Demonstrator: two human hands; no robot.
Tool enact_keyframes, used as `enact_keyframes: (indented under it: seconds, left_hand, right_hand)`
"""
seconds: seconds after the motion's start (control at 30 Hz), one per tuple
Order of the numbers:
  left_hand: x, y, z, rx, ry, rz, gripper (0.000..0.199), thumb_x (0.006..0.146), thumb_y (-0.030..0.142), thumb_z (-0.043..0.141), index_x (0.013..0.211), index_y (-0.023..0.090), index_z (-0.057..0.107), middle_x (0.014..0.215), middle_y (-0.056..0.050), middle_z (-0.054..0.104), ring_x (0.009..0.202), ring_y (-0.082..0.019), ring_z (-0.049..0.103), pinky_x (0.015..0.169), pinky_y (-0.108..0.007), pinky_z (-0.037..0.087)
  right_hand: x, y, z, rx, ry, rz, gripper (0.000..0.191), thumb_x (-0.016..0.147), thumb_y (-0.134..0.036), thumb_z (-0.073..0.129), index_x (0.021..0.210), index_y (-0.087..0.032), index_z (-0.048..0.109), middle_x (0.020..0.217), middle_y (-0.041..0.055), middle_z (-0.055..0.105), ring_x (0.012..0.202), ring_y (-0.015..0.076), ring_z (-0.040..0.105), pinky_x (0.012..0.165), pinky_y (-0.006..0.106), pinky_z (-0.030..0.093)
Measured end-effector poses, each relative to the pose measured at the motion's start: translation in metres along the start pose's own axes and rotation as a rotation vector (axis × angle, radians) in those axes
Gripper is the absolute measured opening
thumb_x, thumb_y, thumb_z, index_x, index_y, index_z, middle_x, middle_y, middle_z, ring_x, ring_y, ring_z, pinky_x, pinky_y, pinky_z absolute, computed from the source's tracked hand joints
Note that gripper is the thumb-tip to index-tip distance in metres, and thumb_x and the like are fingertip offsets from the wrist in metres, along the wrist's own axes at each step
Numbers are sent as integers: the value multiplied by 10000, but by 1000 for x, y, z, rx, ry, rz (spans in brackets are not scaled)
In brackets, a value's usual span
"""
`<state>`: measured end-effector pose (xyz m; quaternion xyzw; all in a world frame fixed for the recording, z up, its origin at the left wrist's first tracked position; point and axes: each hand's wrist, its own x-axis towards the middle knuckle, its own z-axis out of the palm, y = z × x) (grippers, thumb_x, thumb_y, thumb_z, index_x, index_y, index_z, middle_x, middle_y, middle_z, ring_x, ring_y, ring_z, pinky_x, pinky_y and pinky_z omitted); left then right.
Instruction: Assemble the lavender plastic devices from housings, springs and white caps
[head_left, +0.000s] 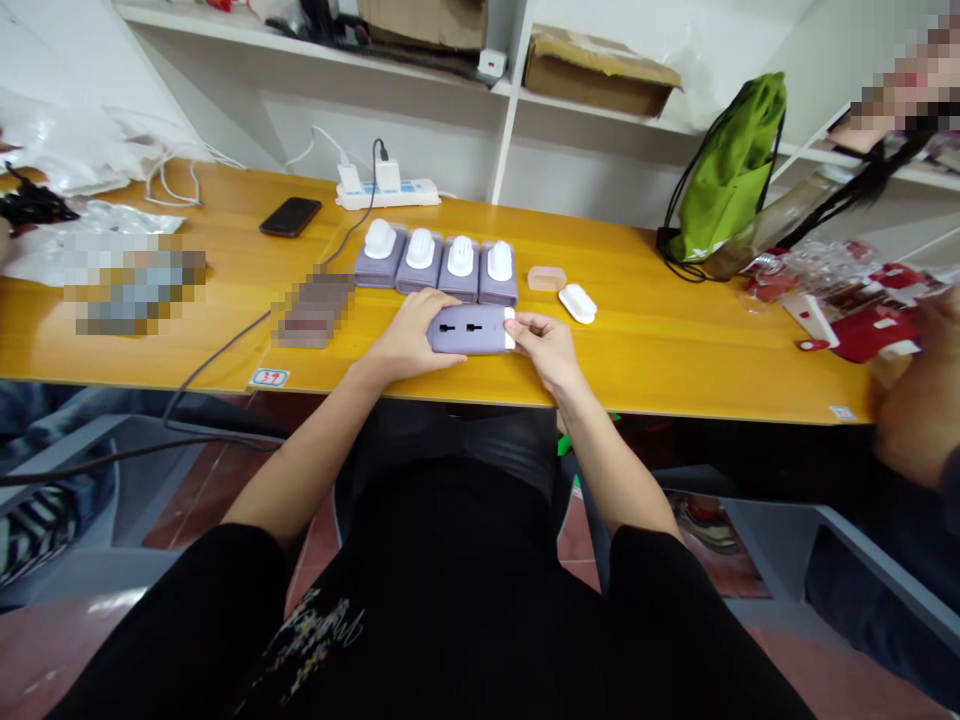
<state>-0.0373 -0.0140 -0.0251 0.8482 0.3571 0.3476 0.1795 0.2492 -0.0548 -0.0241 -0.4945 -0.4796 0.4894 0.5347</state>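
A purple box (472,330) with two black marks on its upper face and a white right end is held between both hands near the table's front edge. My left hand (414,335) wraps its left end, thumb and fingers along opposite long sides. At the white end, my right hand (541,343) pinches with thumb and fingers. Just beyond stands a row of several similar purple boxes (459,288), each topped by a white rounded piece (460,256). Right of the row lie a small peach-coloured tray-like piece (547,278) and a white oval piece (578,303).
A power strip (388,193) with chargers stands behind the row, its dark cable trailing left. On the left are a phone (291,216) and plastic bags (105,240). A green drawstring bag (724,185) and red-and-white items (862,325) stand right, near another person's arm (919,400).
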Motion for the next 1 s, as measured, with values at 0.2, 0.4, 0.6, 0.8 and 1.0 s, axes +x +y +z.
enact_keyframes:
  seconds: [0.2,0.4,0.6,0.8,1.0]
  left_hand:
    - [-3,1,0,-28,23,-17,820,828,578,991,1512,256,673,1528,-147,731,1432,-423,710,1315,-613,557]
    - [-3,0,0,-29,31,-22,822,829,563,997,1527,269,679,1548,-145,730,1460,-422,698,1342,-624,535]
    - [-2,-3,1,-24,-2,8,826,841,538,1008,1548,255,688,1565,-148,722,1499,-435,674,1374,-632,513]
    - [-4,-3,2,-10,-1,-26,830,865,525,1004,1589,272,685,1582,-139,719,1508,-435,671,1385,-642,513]
    - [-4,-1,5,-15,-30,-60,852,876,564,999,1615,274,689,1582,-139,731,1500,-440,682,1372,-654,530]
  right_hand:
    - [1,-2,0,25,-29,19,742,571,-868,1132,999,-296,933,993,42,904,938,252,819,900,434,761]
    - [4,-2,-10,66,-121,65,710,595,-796,1166,1037,-288,942,1076,37,915,983,211,832,929,366,760]
    - [3,-7,-22,38,-214,126,665,640,-702,1191,1086,-269,955,1127,48,930,999,191,854,984,348,766]
    - [16,-12,-51,-208,-92,-22,646,834,-740,1038,1231,-245,915,1191,107,926,1057,287,876,1069,526,767]
    - [83,-47,-88,-1116,216,-352,591,1092,-412,736,1616,-141,770,1727,251,740,1672,481,616,1452,752,411]
